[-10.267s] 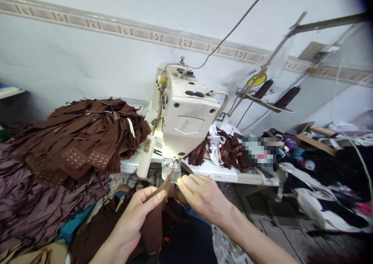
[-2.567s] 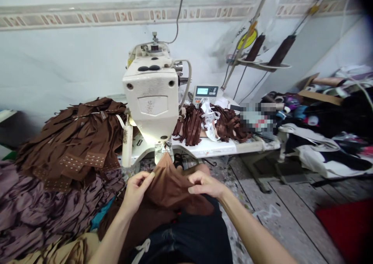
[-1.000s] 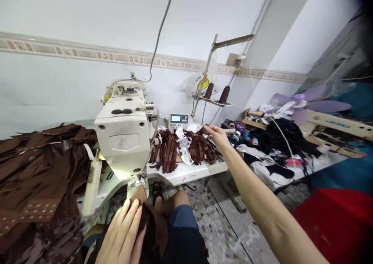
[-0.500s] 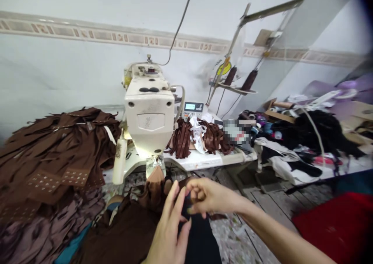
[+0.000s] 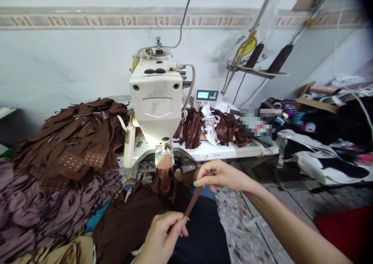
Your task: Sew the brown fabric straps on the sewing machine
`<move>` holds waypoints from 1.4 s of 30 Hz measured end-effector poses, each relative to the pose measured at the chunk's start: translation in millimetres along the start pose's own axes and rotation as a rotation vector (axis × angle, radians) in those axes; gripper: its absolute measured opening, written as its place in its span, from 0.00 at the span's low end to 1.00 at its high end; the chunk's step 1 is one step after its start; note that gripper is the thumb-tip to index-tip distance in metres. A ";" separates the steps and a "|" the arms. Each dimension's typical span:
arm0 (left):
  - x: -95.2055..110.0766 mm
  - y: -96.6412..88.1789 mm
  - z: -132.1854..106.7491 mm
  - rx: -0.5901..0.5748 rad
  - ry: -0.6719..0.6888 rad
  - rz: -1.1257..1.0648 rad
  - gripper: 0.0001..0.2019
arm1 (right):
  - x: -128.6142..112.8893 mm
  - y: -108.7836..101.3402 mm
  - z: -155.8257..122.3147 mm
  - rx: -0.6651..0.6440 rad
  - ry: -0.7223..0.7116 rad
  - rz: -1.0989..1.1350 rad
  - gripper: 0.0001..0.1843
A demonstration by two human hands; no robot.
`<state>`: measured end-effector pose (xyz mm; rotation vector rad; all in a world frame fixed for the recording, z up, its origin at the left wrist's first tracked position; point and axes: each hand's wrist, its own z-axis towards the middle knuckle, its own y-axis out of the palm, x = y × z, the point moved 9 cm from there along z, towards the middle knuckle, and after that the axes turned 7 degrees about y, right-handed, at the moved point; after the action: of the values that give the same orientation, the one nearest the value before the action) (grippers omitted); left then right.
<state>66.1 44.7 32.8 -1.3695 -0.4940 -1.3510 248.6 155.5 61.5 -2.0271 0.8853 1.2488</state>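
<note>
A narrow brown strap [image 5: 193,201] is stretched between my two hands, in front of the cream sewing machine [image 5: 157,101]. My right hand [image 5: 222,174] pinches its upper end. My left hand [image 5: 163,235] pinches its lower end, low in the view. A brown fabric piece [image 5: 136,213] lies over my lap, its tip under the machine's presser foot [image 5: 163,152].
A heap of brown pieces with hook tape [image 5: 78,139] lies left of the machine. Brown straps and white ribbon [image 5: 210,126] are piled on the table to its right. A control panel [image 5: 206,96] and thread cones [image 5: 266,58] stand behind. Dark clothes [image 5: 320,139] clutter the far right.
One second ago my right hand reached to the strap pile on the table. It has come back with a strap, and my left hand left the fabric and took the strap's lower end.
</note>
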 end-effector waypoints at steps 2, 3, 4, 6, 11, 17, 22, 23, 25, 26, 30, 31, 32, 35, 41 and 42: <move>12.6 -5.5 1.3 -0.002 0.113 0.078 0.16 | 4.9 0.6 6.1 0.092 0.010 0.098 0.21; 20.6 -10.1 2.6 0.010 0.181 0.141 0.14 | 8.5 3.9 8.6 0.118 0.022 0.134 0.22; 29.0 -16.6 4.2 0.040 0.248 0.216 0.10 | 11.9 9.0 10.6 0.127 0.032 0.157 0.23; 45.8 -35.1 7.6 0.160 0.359 0.399 0.06 | 16.5 22.6 12.6 0.102 0.039 0.168 0.25; 71.6 -66.6 26.4 0.401 0.478 0.909 0.21 | 27.5 59.2 10.5 -0.003 0.053 0.014 0.23; 59.6 -63.3 56.8 0.420 0.433 1.148 0.20 | 56.8 108.6 13.3 -0.139 0.162 0.024 0.24; 58.3 -65.8 55.9 0.474 0.513 1.072 0.16 | 35.2 121.3 11.6 -0.099 0.102 0.117 0.24; 58.2 -67.6 55.1 0.480 0.534 1.056 0.16 | 23.5 117.9 10.8 -0.080 0.059 0.107 0.24; 56.1 -70.2 54.7 0.464 0.576 1.025 0.16 | -3.2 103.7 10.5 -0.017 -0.039 0.064 0.24; 54.5 -70.9 54.9 0.450 0.597 1.010 0.17 | -16.5 93.4 11.4 0.027 -0.088 0.034 0.24; 48.8 -76.8 53.4 0.461 0.653 0.921 0.18 | -57.3 48.5 25.6 0.218 -0.215 -0.033 0.23; 48.2 -78.9 52.4 0.480 0.661 0.899 0.20 | -64.7 39.8 31.0 0.257 -0.242 -0.045 0.23; 47.9 -80.3 51.8 0.492 0.667 0.883 0.23 | -71.6 32.6 36.0 0.299 -0.275 -0.063 0.23; 47.8 -79.7 52.6 0.472 0.668 0.898 0.23 | -86.9 21.1 48.1 0.423 -0.370 -0.160 0.20; 52.1 -78.2 54.7 0.449 0.653 0.960 0.17 | -66.4 19.1 68.7 0.462 -0.301 0.032 0.23; 52.9 -77.9 54.9 0.450 0.654 0.959 0.18 | -59.3 17.8 69.0 0.482 -0.288 0.098 0.24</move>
<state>36.4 96.9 123.8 -0.5690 0.2853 -0.7298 178.9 211.1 86.7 -1.4047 1.0345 1.2004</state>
